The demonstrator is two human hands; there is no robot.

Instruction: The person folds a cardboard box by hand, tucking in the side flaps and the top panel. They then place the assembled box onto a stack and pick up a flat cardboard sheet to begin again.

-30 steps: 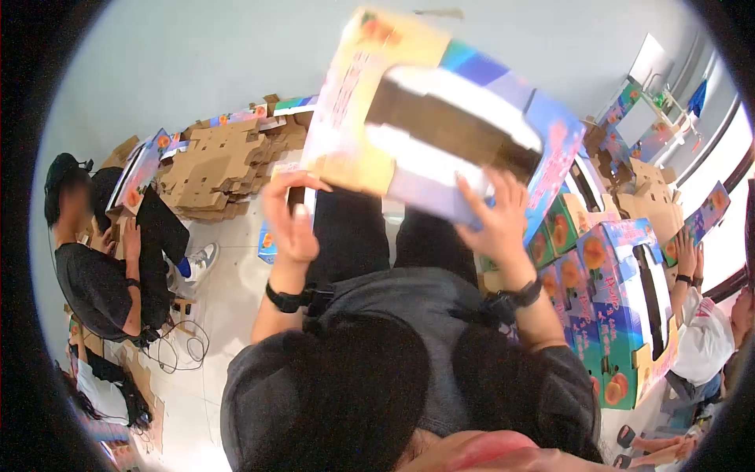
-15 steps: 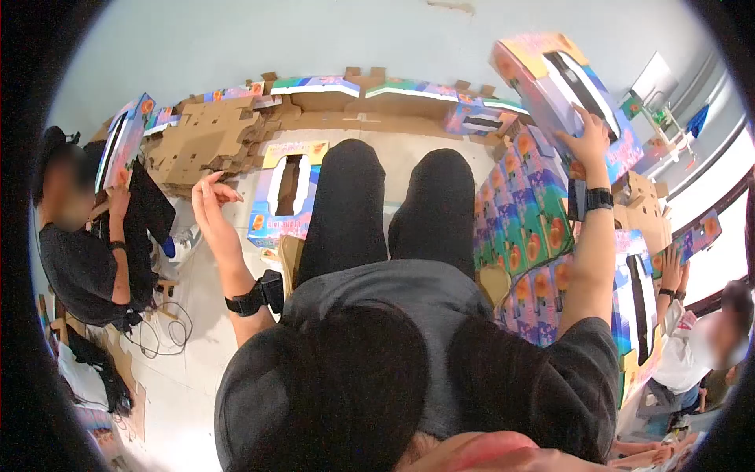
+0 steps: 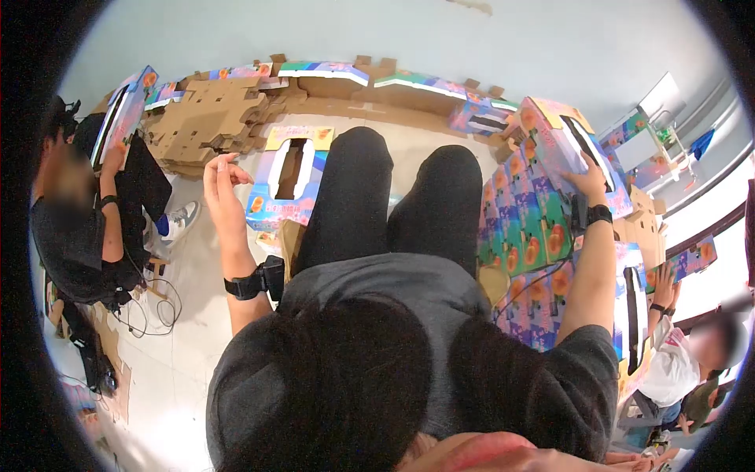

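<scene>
My right hand (image 3: 588, 179) grips the lower edge of a printed cardboard fruit box (image 3: 552, 140), with the fingers by its dark handle slot. The box sits at the top of a stack of similar printed boxes (image 3: 523, 224). My left hand (image 3: 225, 185) is raised with nothing in it, its fingers loosely bent and apart. Close beside that hand, by my left knee, stands another printed box (image 3: 278, 200) with a white-edged slot in its top.
Flattened brown cardboard (image 3: 206, 114) is piled at front left. Opened printed cartons (image 3: 326, 72) line the wall. A person (image 3: 86, 228) at left holds a box; another person (image 3: 676, 354) sits at right near an upright box (image 3: 631, 307). Cables (image 3: 161, 311) lie on the floor.
My right hand has brought the box down and towards the stack. My left hand has shifted little, still holding nothing. The view has tilted slightly.
</scene>
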